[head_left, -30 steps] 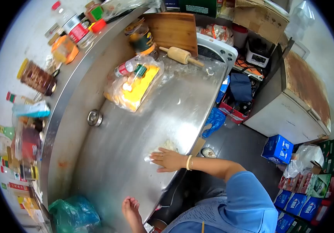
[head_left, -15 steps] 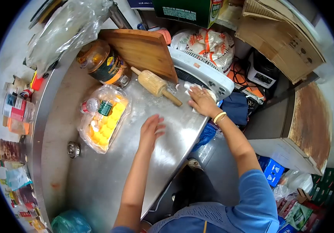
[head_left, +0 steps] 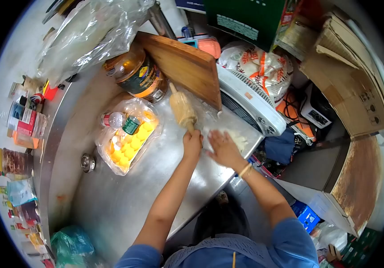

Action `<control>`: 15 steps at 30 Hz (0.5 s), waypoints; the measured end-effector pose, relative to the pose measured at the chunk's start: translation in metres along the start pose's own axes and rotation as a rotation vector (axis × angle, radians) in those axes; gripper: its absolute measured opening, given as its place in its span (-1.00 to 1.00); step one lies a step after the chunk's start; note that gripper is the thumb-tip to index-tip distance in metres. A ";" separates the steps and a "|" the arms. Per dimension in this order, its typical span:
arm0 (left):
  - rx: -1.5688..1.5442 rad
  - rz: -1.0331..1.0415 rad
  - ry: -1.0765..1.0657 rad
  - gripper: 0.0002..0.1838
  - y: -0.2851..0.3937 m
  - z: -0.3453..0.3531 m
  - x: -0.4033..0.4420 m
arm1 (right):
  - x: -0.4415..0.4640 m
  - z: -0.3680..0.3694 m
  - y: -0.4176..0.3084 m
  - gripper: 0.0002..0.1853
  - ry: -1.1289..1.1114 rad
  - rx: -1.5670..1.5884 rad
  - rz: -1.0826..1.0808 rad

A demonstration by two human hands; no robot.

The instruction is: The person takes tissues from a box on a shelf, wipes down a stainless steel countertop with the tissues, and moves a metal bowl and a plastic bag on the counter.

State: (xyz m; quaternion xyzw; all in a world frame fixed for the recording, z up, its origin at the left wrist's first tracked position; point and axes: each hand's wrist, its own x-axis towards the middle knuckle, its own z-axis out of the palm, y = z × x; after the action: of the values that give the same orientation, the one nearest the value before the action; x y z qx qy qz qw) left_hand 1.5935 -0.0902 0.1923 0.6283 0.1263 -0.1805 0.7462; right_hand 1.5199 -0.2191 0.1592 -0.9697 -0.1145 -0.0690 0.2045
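My left hand (head_left: 193, 142) is closed round the near handle of a wooden rolling pin (head_left: 182, 108), whose other handle points at the wooden board (head_left: 183, 67). Just right of it, my right hand (head_left: 224, 148) lies over the steel table (head_left: 143, 201) with its fingers spread. Beside that hand shows a pale, floury patch (head_left: 238, 139); whether a cloth is under the palm cannot be made out. Left of the pin sits a clear bag with a yellow egg tray (head_left: 131, 145) and small bottles.
A large oil jug (head_left: 140, 76) stands behind the bag. A white appliance (head_left: 250, 96) lines the back right edge. A small metal tin (head_left: 88, 163) is by the left wall, and a green plastic bag (head_left: 72, 243) lies at the lower left. Jars fill the left ledge.
My left hand has moved forward and taken hold of the rolling pin's handle, and the pin has turned. My right hand has moved back left from the table's far right corner.
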 end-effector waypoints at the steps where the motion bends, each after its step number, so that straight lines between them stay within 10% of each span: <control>1: 0.039 -0.017 -0.009 -0.87 0.005 -0.015 -0.014 | 0.020 0.005 0.007 -0.32 0.058 -0.063 0.057; 15: -0.068 -0.187 0.209 -0.81 0.022 -0.148 -0.277 | 0.240 0.075 -0.014 -0.36 0.058 0.012 0.116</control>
State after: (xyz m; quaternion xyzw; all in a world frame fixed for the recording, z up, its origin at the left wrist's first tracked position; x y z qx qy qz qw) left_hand 1.3589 0.0892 0.3006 0.6035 0.2675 -0.1786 0.7297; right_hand 1.7548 -0.1291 0.1400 -0.9710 -0.0525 -0.0845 0.2173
